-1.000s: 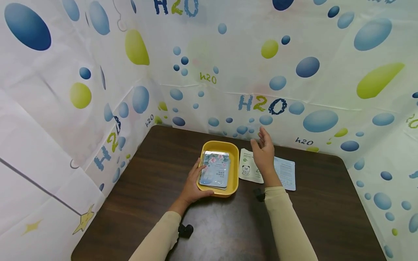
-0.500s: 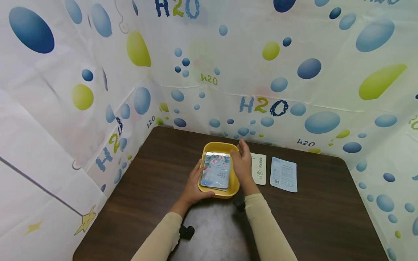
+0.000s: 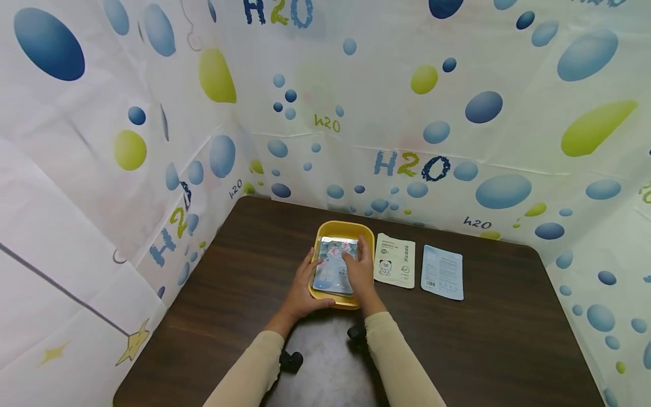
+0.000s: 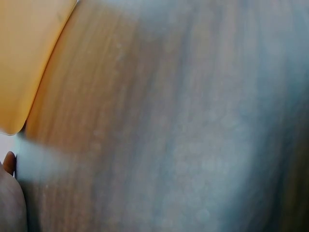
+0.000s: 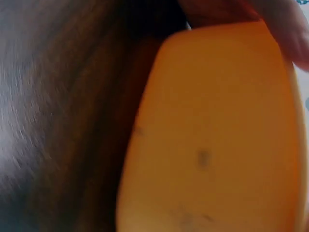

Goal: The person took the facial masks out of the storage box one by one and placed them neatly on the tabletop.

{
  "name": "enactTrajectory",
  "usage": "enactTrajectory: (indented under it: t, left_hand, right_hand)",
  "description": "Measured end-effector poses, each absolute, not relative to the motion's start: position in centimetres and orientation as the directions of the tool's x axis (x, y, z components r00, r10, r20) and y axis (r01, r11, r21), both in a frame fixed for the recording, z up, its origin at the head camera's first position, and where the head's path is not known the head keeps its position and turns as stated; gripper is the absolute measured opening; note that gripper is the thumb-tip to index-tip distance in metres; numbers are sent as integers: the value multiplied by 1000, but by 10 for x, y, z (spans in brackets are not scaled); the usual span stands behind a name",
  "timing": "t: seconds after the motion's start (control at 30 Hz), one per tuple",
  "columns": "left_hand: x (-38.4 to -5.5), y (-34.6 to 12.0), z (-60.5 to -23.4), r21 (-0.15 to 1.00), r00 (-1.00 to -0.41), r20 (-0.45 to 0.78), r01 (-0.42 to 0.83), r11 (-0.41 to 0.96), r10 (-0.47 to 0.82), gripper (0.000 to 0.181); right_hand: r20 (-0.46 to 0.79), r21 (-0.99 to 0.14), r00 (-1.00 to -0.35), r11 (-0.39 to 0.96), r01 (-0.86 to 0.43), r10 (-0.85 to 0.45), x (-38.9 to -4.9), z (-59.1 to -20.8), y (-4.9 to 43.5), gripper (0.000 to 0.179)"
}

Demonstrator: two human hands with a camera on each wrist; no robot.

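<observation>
A yellow tray point(image 3: 342, 228) holds a small stack of blue floral sachets point(image 3: 333, 268), which look like sheet-mask packets. My left hand point(image 3: 300, 291) grips the tray at its near left corner, fingers along the left side and thumb across the front. Inside the tray's right side is my right hand point(image 3: 359, 274), its thumb over the top sachet and its fingers by the sachet's right edge; the fingers' undersides are hidden. The tray wall point(image 5: 212, 125) fills much of the right wrist view, and the tray point(image 4: 34, 53) shows at the left wrist view's upper left.
Right of the tray lies a cream sachet point(image 3: 395, 263) with a bear drawing. Beyond it is a light blue sachet point(image 3: 441, 272) with printed text. All stand on a dark wooden table point(image 3: 498, 328), backed by a white curtain point(image 3: 356, 79) with blue and green spots.
My right hand has moved left from over the cream and light blue sachets, across the tray's right rim, to the stack inside. My left hand keeps its grip on the tray.
</observation>
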State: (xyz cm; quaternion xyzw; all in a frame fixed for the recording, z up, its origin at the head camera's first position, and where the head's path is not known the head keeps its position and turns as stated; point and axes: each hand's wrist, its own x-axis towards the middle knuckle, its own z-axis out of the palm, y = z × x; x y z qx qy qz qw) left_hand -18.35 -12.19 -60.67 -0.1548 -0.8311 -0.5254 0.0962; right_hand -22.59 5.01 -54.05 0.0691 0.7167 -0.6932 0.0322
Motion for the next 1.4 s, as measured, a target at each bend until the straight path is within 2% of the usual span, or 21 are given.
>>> enactTrajectory:
  t: [0.5,0.83,1.17,1.4]
  left_hand:
    - [-184,-122,-608,832,-928,337,371,412,155,103]
    - [-184,-122,-611,836,-929,333,369,406,158,106]
    - [-184,-122,-609,829,-932,328,363,426,156,105]
    - [-184,-122,-608,828,-930,332,366,424,155,105]
  right_hand:
    - [-234,-965,-967,95,243,98,-224,-548,43,72]
    - [-255,-964,-962,51,261,102,-222,-547,45,68]
    - [-116,-990,-982,-100,102,149,-219,-546,46,57]
    - [-128,-985,-989,-123,118,78,-220,-547,47,54]
